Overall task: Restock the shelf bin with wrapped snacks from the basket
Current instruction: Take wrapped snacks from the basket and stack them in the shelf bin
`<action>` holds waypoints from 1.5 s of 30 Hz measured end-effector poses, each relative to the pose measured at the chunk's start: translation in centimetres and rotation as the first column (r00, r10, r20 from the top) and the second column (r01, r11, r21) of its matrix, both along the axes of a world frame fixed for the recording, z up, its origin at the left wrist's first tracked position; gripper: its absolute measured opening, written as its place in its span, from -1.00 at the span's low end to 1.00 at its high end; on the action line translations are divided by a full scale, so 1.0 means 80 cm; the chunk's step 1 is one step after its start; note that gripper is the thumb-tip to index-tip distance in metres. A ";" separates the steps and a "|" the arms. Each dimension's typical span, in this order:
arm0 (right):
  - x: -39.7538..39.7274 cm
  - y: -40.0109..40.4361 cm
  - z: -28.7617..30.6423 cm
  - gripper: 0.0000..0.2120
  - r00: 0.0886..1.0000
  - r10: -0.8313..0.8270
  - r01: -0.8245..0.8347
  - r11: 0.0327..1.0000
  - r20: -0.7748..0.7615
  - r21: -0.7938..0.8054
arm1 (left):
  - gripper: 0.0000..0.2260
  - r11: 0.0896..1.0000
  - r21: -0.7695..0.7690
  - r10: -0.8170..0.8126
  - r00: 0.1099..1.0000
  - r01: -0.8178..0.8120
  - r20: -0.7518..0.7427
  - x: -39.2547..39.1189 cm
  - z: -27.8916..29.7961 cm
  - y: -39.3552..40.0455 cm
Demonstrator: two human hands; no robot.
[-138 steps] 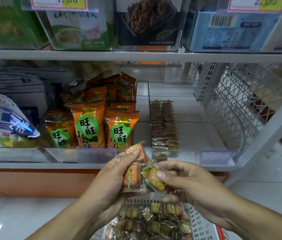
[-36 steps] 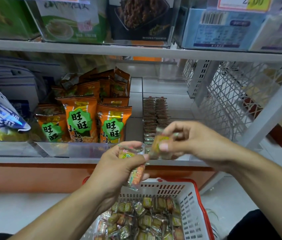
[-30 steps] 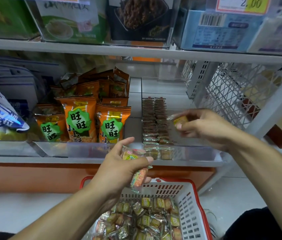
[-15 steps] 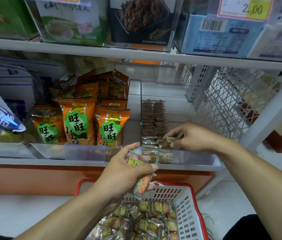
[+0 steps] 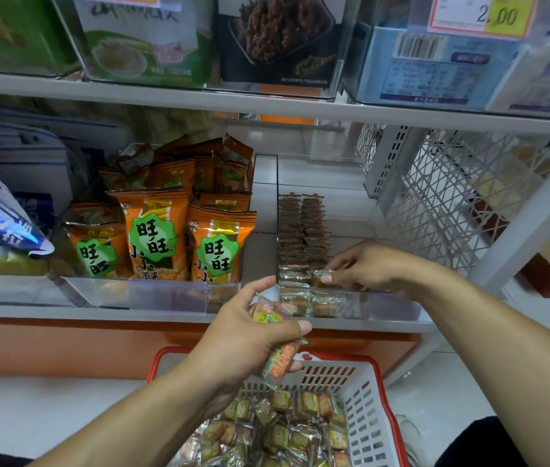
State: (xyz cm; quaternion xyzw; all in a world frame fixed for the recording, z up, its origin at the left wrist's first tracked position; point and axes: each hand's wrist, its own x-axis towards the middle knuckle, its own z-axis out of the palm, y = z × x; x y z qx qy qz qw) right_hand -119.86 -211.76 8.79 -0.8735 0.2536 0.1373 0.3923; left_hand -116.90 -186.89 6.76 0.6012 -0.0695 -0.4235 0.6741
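Left hand [image 5: 253,335] raised in front of the body with forearm running up from lower left, thumb across the top and fingers curled beneath, gripping a few small clear-wrapped orange and yellow snacks [image 5: 275,345]. Right hand [image 5: 364,267] stretched forward from the right, palm down, wrist level, fingertips [image 5: 327,278] pinching one small shiny green-edged wrapped snack [image 5: 321,273].

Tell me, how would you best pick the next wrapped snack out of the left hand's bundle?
Pinch the top snack by its upper edge, coming from the right and above. It sticks out past the left hand's thumb and forefinger there, while its lower part is wrapped by the fingers. The right hand is at the bin.
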 end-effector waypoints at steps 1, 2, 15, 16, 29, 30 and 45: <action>0.001 -0.001 0.004 -0.73 0.997 0.042 -0.042 0.999 -0.058 -0.009 | -0.32 1.000 0.000 -0.002 1.000 0.002 0.000 0.000 0.000 0.000; 0.002 -0.003 0.007 -0.71 0.990 0.079 -0.083 0.996 -0.114 -0.029 | -0.33 1.000 0.001 -0.004 1.000 0.004 0.000 0.001 0.000 0.001; 0.027 -0.008 -0.021 -0.76 0.967 -0.169 0.191 0.976 -0.193 0.101 | -0.32 1.000 -0.007 -0.001 1.000 0.001 -0.017 -0.002 -0.001 0.001; 0.029 -0.008 -0.022 -0.77 0.965 -0.156 0.181 0.978 -0.212 0.101 | -0.32 1.000 -0.008 -0.002 1.000 0.002 -0.019 -0.002 -0.001 0.001; 0.027 0.002 -0.014 -0.86 0.958 -0.219 0.247 0.957 -0.183 0.149 | -0.21 0.999 -0.044 -0.012 1.000 0.011 -0.029 0.000 0.000 0.004; 0.025 0.004 -0.015 -0.85 0.961 -0.221 0.241 0.964 -0.168 0.109 | -0.19 0.999 -0.045 -0.013 1.000 0.012 -0.025 0.000 0.001 0.004; 0.012 0.040 0.013 -0.66 0.936 0.103 -0.245 0.878 -0.338 -0.412 | -0.28 0.997 -0.070 0.035 0.996 -0.041 -0.086 -0.002 0.013 0.010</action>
